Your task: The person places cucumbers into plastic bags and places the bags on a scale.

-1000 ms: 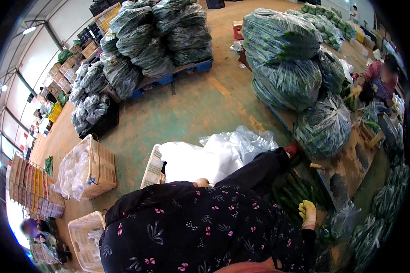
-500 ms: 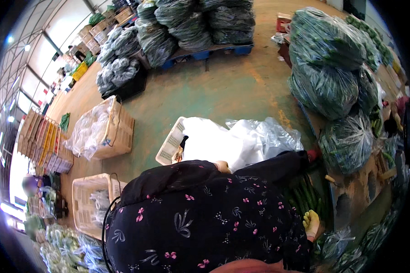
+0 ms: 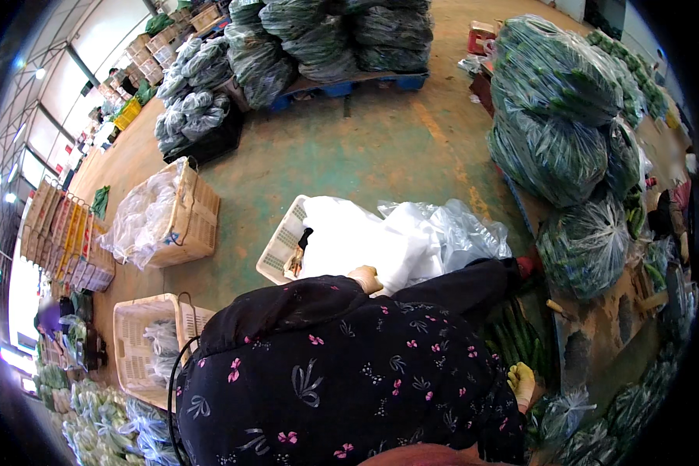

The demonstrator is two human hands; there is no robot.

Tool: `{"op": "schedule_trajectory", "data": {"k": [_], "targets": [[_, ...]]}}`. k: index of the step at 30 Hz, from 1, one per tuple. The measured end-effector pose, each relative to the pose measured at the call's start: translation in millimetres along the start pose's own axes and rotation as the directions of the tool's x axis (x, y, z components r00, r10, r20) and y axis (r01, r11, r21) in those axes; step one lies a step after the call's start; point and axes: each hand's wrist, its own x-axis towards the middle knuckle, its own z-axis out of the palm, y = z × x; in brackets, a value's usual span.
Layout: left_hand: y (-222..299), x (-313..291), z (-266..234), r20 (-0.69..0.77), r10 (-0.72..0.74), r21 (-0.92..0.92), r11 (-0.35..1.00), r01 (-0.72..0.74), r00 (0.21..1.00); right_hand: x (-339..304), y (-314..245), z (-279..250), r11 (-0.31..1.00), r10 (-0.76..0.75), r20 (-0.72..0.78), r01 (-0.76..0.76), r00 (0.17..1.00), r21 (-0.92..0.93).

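Head view, smooth white plastic (image 3: pixel 353 241), long green cucumbers (image 3: pixel 512 335), left hand (image 3: pixel 365 279), right hand (image 3: pixel 522 384), both grips unclear

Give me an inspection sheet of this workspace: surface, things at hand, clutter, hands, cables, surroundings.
Surface: worn green floor with brown patches.
Things at hand: white plastic sheeting over a perforated crate; clear plastic beside it; cucumbers at lower right.
Clutter: open crate and plastic-topped crate, both left.
Hands: left hand at the sheeting's edge; yellow-gloved right hand near the cucumbers; neither grip can be told.
Cables: thin black cord, lower left.
Surroundings: bagged green vegetables on a blue pallet; larger bags at right; stacked crates and a co-worker, far left.
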Motion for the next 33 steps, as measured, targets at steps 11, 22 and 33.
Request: {"op": "schedule_trajectory", "data": {"k": [11,22,33], "targets": [[-6,14,18,0.014,0.032,0.054,0.998,-0.033,0.999,2,6,-5,0.998,-0.008,0.138,0.000,0.990,0.061],[65,185,-85,-0.221,0.155,-0.809,0.522,-0.270,0.963,-3,-8,4,0.994,-0.028,-0.020,0.026,0.999,-0.106],[409,186,-322,-0.580,0.157,-0.798,-0.307,-0.519,0.799,-44,5,-7,0.999,0.007,-0.213,0.002,0.977,0.042]]}}
